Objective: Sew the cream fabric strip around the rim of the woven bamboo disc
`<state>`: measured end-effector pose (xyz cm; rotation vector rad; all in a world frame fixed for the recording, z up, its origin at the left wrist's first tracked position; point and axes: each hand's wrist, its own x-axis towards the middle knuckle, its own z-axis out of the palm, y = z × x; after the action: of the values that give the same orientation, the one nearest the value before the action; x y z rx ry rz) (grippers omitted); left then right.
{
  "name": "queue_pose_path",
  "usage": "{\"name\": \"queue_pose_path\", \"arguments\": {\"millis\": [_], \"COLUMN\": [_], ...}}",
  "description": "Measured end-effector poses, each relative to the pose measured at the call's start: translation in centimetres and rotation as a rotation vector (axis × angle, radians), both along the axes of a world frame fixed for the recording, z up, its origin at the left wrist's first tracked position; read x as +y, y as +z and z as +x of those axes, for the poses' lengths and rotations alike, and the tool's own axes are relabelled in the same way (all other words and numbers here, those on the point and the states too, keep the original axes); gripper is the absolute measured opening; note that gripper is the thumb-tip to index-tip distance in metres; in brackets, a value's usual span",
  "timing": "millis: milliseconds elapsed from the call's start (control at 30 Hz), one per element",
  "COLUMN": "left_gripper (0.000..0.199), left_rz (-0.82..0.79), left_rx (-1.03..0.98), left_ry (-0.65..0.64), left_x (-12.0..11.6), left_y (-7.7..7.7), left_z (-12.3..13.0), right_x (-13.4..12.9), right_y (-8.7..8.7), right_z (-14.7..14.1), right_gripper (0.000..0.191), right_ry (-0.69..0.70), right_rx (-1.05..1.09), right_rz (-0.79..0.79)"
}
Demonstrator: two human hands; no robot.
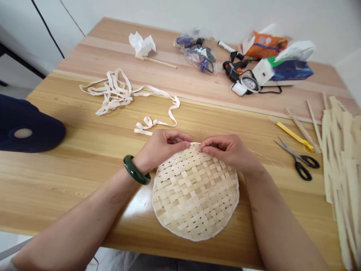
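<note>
Looking from the left, I see a dark blue object (34, 122) jutting over the table (56, 188), then a loose tangle of white ribbon (114, 92), its trailing end near the left hand (163, 150). That hand, a green bangle (135, 171) on its wrist, pinches the far rim of a round woven disc (196, 195) at the table's near side. Close beside it, the right hand (229, 150) pinches the same white-edged rim. Farther right lie scissors (295, 155), a yellow strip (295, 135) and heaped pale flat strips (342, 150).

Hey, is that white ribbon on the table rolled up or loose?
Loose: the white ribbon lies in tangled loops, with a length trailing near the left hand.
</note>
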<state>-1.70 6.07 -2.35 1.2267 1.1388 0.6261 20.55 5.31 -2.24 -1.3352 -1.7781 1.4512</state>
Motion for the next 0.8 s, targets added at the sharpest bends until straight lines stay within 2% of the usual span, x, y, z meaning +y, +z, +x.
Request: {"name": "queue_pose_path", "arguments": {"millis": [300, 433, 567, 800], "left_gripper": [0.023, 0.027, 0.025, 0.026], "left_rz": [-0.195, -0.178, -0.176, -0.233], "left_rx": [-0.052, -0.092, -0.021, 0.112], "left_ry": [0.014, 0.061, 0.104, 0.053], "left_x": [-0.3, -0.6, -0.59, -0.55], "left_y": [0.72, 0.59, 0.59, 0.92], "left_z": [0.1, 0.34, 0.47, 0.22], "right_x": [-0.24, -0.33, -0.41, -0.42], "right_y": [0.22, 0.53, 0.58, 0.32], "right_z": [-0.28, -0.52, -0.75, -0.73], "right_gripper": [0.019, 0.019, 0.019, 0.018], "right_ry": [0.015, 0.02, 0.021, 0.051], "right_rx": [0.008, 0.016, 0.021, -0.023], "right_rz": [0.034, 0.037, 0.033, 0.043]}}
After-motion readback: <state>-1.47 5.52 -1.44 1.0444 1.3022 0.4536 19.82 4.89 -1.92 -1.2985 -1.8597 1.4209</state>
